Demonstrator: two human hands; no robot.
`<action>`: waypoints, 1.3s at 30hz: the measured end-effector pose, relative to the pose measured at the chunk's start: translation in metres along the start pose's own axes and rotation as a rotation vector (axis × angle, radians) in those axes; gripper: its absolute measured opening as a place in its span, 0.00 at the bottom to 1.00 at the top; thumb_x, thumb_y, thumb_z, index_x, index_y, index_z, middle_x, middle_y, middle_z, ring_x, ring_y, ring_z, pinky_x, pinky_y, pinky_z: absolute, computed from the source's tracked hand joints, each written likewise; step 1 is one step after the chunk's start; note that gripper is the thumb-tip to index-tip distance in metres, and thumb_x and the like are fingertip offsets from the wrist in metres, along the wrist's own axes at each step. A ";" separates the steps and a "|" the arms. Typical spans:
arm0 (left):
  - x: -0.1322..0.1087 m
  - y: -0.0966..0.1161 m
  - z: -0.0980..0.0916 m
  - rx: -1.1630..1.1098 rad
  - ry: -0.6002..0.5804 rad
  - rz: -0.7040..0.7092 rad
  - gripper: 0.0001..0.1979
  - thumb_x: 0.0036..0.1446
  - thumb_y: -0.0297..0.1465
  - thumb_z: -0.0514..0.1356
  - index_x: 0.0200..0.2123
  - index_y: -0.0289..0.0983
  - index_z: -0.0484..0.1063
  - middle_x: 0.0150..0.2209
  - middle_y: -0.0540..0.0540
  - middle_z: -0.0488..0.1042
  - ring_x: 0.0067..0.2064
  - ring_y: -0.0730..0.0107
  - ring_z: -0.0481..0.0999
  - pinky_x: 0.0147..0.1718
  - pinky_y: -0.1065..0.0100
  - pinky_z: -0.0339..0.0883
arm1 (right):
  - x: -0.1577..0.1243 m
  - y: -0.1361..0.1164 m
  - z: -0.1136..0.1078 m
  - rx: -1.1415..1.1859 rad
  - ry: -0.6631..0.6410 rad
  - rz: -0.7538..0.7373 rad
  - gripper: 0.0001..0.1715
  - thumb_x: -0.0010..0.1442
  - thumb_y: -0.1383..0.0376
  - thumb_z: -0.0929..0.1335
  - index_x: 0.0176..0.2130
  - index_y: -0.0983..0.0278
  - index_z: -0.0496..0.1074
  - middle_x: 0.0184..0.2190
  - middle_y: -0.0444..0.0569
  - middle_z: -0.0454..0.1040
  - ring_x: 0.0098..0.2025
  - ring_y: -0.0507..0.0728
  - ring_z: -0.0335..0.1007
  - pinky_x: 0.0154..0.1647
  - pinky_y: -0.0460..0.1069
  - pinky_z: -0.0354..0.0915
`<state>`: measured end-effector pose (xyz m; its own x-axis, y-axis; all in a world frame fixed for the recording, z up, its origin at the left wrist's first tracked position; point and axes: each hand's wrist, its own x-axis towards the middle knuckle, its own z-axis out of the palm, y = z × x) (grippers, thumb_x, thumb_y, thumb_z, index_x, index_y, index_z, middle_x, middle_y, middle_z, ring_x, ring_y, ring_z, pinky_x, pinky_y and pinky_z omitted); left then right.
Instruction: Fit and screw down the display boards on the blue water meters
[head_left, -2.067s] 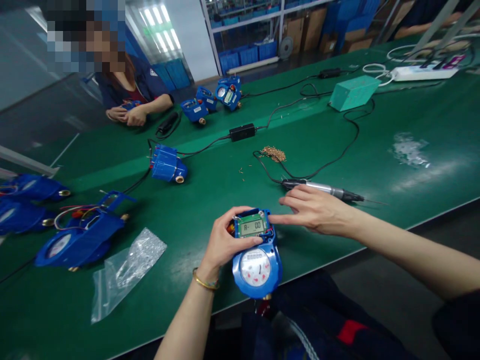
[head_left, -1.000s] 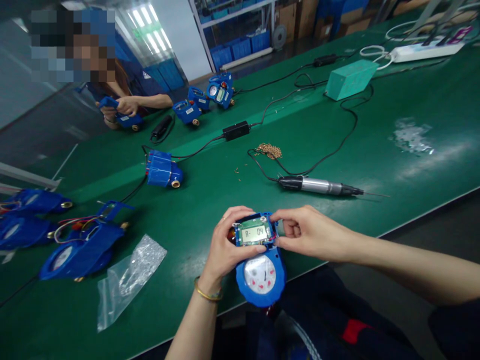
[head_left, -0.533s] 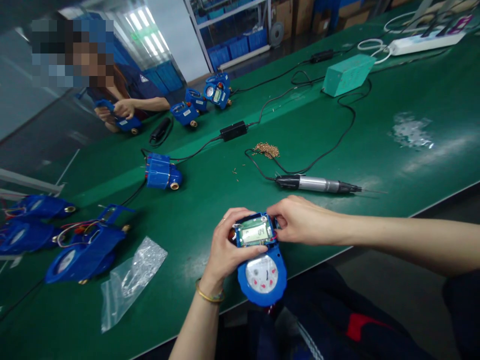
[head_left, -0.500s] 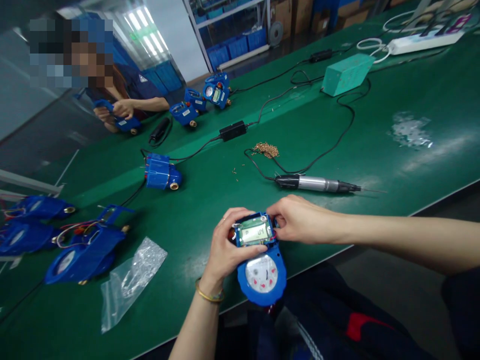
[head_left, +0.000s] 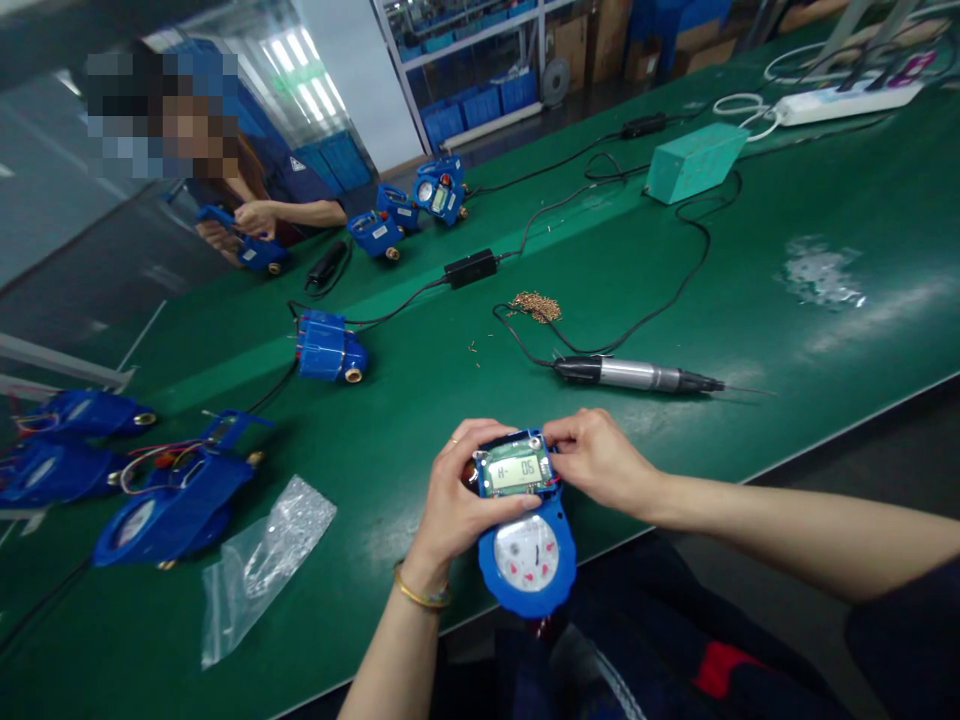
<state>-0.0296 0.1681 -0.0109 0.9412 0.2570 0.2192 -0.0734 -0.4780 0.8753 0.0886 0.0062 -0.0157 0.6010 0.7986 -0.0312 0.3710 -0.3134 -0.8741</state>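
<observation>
A blue water meter (head_left: 526,548) with a white dial and a lit LCD circuit board (head_left: 514,470) rests at the near edge of the green bench. My left hand (head_left: 455,495) is wrapped round its left side, thumb laid under the display. My right hand (head_left: 596,458) is closed in a pinch at the board's upper right corner; what the fingertips hold, if anything, is hidden. An electric screwdriver (head_left: 637,376) lies on the bench just beyond my right hand.
A pile of small brass screws (head_left: 535,305) and black cables lie mid-bench. Several open blue meters (head_left: 161,500) and a clear plastic bag (head_left: 259,560) sit at left. Another meter (head_left: 328,348), a teal box (head_left: 694,162) and a power strip (head_left: 847,98) stand farther back. A co-worker (head_left: 259,215) handles a meter at far left.
My right hand moved from resting flat beside the meter to pinching the board's upper right corner. The display reading changed. The co-worker picked up a meter.
</observation>
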 end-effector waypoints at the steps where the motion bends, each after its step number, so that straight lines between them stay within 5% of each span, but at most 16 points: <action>1: 0.000 0.000 0.000 0.001 -0.002 0.000 0.29 0.41 0.46 0.75 0.46 0.41 0.77 0.45 0.43 0.76 0.48 0.56 0.75 0.49 0.57 0.69 | -0.001 0.002 0.003 0.008 0.001 -0.016 0.11 0.53 0.72 0.65 0.22 0.66 0.73 0.17 0.38 0.55 0.23 0.48 0.51 0.27 0.45 0.50; 8: 0.001 0.002 0.000 -0.006 -0.006 0.001 0.29 0.41 0.42 0.76 0.46 0.40 0.76 0.45 0.44 0.76 0.48 0.58 0.76 0.48 0.59 0.69 | -0.007 0.001 -0.020 0.017 -0.182 -0.136 0.18 0.63 0.70 0.64 0.22 0.66 0.70 0.25 0.44 0.64 0.30 0.52 0.63 0.31 0.46 0.58; 13: 0.001 0.004 0.001 0.012 -0.027 0.002 0.29 0.40 0.41 0.77 0.47 0.41 0.76 0.45 0.44 0.76 0.48 0.58 0.76 0.49 0.59 0.69 | -0.019 0.000 -0.037 0.030 -0.301 -0.210 0.14 0.68 0.66 0.62 0.39 0.64 0.77 0.35 0.49 0.72 0.38 0.55 0.70 0.42 0.50 0.67; 20: 0.001 0.005 0.001 0.004 -0.025 -0.003 0.29 0.40 0.41 0.77 0.46 0.41 0.77 0.45 0.45 0.76 0.48 0.59 0.75 0.48 0.60 0.68 | -0.043 0.003 -0.016 0.450 0.134 0.005 0.10 0.62 0.59 0.71 0.41 0.63 0.77 0.35 0.47 0.76 0.36 0.54 0.74 0.38 0.49 0.70; 28: 0.002 0.006 0.001 -0.016 -0.031 -0.007 0.28 0.40 0.40 0.77 0.46 0.41 0.77 0.45 0.45 0.76 0.48 0.60 0.75 0.48 0.62 0.67 | -0.037 0.013 0.002 0.433 0.197 -0.099 0.08 0.61 0.62 0.71 0.30 0.61 0.77 0.30 0.45 0.71 0.34 0.53 0.69 0.37 0.47 0.64; 39: 0.003 0.008 0.002 -0.035 -0.066 -0.050 0.28 0.39 0.36 0.78 0.45 0.39 0.78 0.44 0.44 0.77 0.48 0.59 0.75 0.49 0.61 0.66 | -0.046 0.020 0.021 0.754 0.259 0.018 0.09 0.57 0.58 0.75 0.34 0.60 0.76 0.35 0.45 0.72 0.38 0.53 0.68 0.40 0.46 0.64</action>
<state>-0.0261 0.1631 -0.0041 0.9637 0.2229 0.1471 -0.0365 -0.4359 0.8993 0.0535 -0.0256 -0.0421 0.7820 0.6231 -0.0155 -0.1637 0.1813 -0.9697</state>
